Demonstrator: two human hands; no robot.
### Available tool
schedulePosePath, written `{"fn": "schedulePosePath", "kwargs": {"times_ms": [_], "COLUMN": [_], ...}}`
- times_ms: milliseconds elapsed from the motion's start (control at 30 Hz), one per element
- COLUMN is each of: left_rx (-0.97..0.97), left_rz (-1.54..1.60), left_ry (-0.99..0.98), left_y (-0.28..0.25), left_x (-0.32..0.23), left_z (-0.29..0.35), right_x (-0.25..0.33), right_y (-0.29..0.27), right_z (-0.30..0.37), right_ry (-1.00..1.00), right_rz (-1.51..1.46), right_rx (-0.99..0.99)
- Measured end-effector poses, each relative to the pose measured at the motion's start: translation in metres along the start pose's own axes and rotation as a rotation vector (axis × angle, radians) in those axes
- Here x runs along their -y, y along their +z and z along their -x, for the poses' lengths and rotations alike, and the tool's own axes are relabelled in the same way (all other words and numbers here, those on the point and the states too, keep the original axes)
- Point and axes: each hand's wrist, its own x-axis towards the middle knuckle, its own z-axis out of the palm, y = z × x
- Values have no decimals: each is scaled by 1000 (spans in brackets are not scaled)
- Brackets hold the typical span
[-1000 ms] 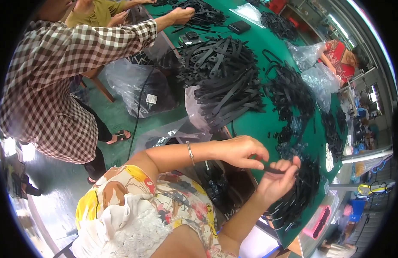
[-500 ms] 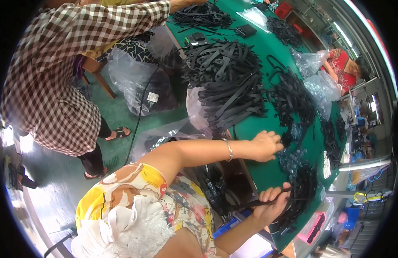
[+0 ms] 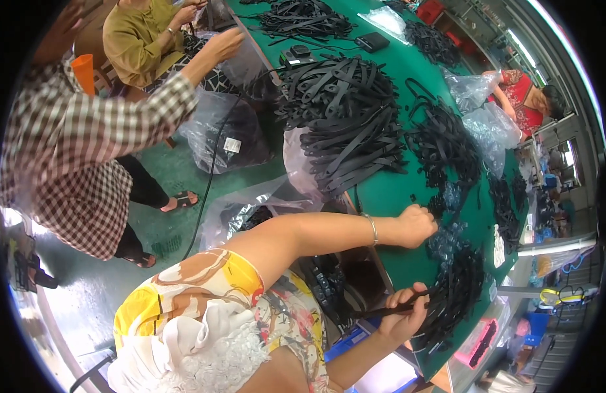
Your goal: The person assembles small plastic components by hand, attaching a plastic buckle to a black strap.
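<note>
My left hand (image 3: 417, 226) is closed in a fist above the green table; whatever may be inside it is hidden. Close beside it lie small clear plastic pieces (image 3: 447, 242). My right hand (image 3: 402, 318), nearer the table's front edge, has its fingers closed around a dark strap (image 3: 372, 313). One stretch of this strap hangs back toward my lap, and the other end meets a heap of thin black straps (image 3: 457, 288) just beyond the hand.
A large pile of black straps (image 3: 349, 124) covers the table's left part, with another heap (image 3: 444, 141) behind it. Filled plastic bags (image 3: 227, 134) stand on the floor. A person in a checked shirt (image 3: 100, 137) stands at left; another in red (image 3: 522, 98) sits opposite.
My left hand has shifted slightly right and its fingers have curled tighter. My right hand has moved a little left. The checked-shirt person's arm has drawn back, revealing a seated person in olive.
</note>
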Motion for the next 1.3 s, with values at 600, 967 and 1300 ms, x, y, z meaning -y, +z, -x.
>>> {"fn": "schedulePosePath", "kwargs": {"times_ms": [600, 967, 1300], "left_rx": [306, 437, 483], "left_rz": [902, 1588, 1895], "left_ry": [-397, -767, -938], "left_y": [-62, -126, -125], "left_x": [-33, -73, -69], "left_z": [14, 80, 107], "right_x": [14, -14, -14], "right_y": [-3, 14, 2], "right_z": [21, 13, 20], "right_ry": [44, 56, 300], "right_rz": [47, 21, -32], "right_rx": [-8, -69, 85]}}
